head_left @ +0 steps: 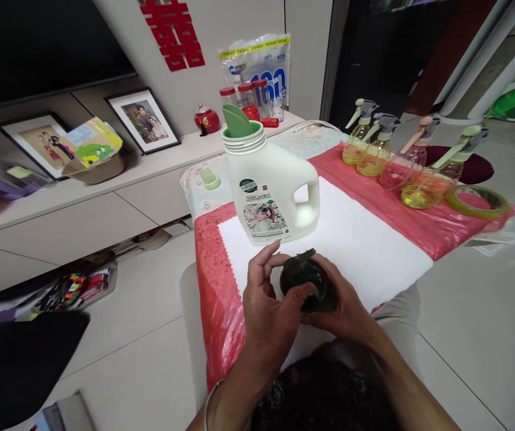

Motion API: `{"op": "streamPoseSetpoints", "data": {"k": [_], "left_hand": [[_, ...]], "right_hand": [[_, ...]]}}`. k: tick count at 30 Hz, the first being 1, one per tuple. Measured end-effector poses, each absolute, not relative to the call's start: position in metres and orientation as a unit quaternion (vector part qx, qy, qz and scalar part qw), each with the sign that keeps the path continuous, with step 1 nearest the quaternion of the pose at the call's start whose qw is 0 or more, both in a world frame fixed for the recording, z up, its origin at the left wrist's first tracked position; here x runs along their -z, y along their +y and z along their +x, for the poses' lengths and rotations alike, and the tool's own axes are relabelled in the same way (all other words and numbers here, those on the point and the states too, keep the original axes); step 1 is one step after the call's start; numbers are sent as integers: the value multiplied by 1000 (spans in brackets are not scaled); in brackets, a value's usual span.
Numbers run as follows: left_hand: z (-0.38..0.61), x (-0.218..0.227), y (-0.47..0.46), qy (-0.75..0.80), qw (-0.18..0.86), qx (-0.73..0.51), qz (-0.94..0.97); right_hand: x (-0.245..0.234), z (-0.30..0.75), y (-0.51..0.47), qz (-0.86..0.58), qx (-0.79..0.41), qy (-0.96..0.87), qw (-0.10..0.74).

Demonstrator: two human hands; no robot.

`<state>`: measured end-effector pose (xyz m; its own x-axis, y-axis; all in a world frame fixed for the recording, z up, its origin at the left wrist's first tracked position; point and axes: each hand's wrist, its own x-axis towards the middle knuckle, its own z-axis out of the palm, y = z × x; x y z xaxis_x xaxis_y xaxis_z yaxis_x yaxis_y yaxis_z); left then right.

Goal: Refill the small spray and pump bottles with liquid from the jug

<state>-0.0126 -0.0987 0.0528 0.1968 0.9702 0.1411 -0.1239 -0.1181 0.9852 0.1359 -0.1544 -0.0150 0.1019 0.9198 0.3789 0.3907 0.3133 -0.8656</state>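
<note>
Between my two hands, low in front of me, is a dark bottle [306,278] with a black-green, pump-like top, seen from above. My left hand [270,305] is closed on its near left side, the thumb pressed on the top and the index finger raised. From the right, my right hand [344,302] wraps around the bottle's body. Most of the body is hidden by my fingers. Just beyond stands a large pale-green jug [266,173] with a side handle and a printed label. Its mouth is uncapped, and a green scoop-like piece [238,123] sticks up out of it.
A white cloth [365,239] lies over the red table cover [215,269]. Several spray bottles [412,161] and a tape roll [477,200] stand at the right. A light-green cap [209,179] lies left of the jug. Behind is a low cabinet [82,209] with picture frames.
</note>
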Motion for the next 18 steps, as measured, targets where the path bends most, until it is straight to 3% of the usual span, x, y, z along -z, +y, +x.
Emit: {"op": "streamPoseSetpoints", "data": {"k": [10, 18], "left_hand": [[-18, -57, -100, 351, 582, -460, 571], [-15, -47, -98, 392, 514, -499, 578]], "right_hand": [[13, 136, -156, -532, -280, -610, 516], [13, 137, -155, -527, -281, -610, 520]]}}
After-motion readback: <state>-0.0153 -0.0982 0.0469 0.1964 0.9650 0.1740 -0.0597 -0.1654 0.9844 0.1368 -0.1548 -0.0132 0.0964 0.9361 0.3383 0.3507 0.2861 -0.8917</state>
